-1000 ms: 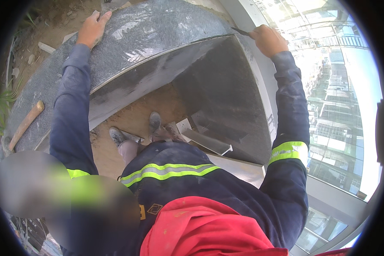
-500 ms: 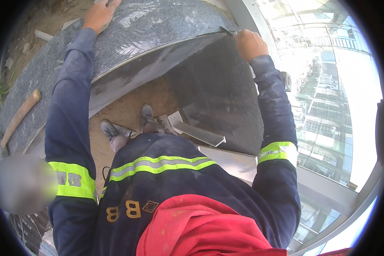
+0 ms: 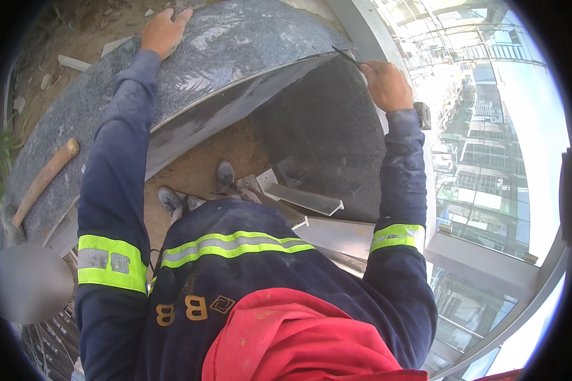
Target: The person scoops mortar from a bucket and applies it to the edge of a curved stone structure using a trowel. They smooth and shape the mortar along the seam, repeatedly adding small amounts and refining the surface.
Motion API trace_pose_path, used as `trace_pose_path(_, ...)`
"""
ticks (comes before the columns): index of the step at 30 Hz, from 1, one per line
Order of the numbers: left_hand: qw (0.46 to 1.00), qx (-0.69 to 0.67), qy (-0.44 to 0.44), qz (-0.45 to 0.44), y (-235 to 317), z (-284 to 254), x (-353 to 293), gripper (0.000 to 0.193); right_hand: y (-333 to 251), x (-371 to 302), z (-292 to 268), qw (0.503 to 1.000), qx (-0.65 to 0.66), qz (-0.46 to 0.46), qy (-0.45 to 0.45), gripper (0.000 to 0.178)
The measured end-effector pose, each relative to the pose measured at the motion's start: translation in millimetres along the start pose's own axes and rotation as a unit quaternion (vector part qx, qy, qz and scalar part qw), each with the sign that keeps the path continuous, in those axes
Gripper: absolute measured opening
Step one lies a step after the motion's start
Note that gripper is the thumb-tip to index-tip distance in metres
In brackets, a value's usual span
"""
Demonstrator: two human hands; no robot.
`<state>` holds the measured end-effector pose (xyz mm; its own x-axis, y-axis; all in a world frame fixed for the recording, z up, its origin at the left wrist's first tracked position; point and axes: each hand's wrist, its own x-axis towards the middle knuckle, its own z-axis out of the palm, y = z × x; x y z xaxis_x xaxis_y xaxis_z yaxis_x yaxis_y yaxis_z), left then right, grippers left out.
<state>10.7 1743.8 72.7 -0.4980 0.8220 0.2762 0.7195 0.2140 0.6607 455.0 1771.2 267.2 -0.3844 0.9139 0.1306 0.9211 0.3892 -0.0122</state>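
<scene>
- The right hand is closed in a pinch on a thin dark tool, its grip at the tool's lower right end.
- The tool sits at the right end of the curved grey stone slab, its tip at the slab's near edge; whether the tip touches the stone I cannot tell.
- Its long axis runs on a slant, from the hand up and to the left, so the tip points away from the person and leftward.
- The left hand lies at the slab's far edge, thumb apart from the fingers, holding nothing that shows.
- A hammer rests on the slab's left part, its wooden handle slanting up and right from the dark head.
- Yellow letters and a diamond outline mark the dark blue jacket; the left sleeve's bright band bears worn grey print.
</scene>
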Motion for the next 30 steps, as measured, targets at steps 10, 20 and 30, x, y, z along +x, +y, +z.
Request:
trace_pose_path(10, 0.998, -0.008, -0.057, -0.023, 25, -23, -9, 0.08, 42, 21, 32, 0.972, -0.008, -0.232, -0.028, 0.032)
trace_pose_path(20, 0.998, -0.007, -0.051, -0.025, -1, -25, -1, 0.086, 70, 86, 55, 0.934, -0.043, -0.351, -0.049, 0.034)
trace_pose_path(30, 0.999, -0.013, -0.037, -0.037, 8, -28, -5, 0.082, 103, 72, 15, 0.974, -0.043, -0.219, -0.043, 0.034)
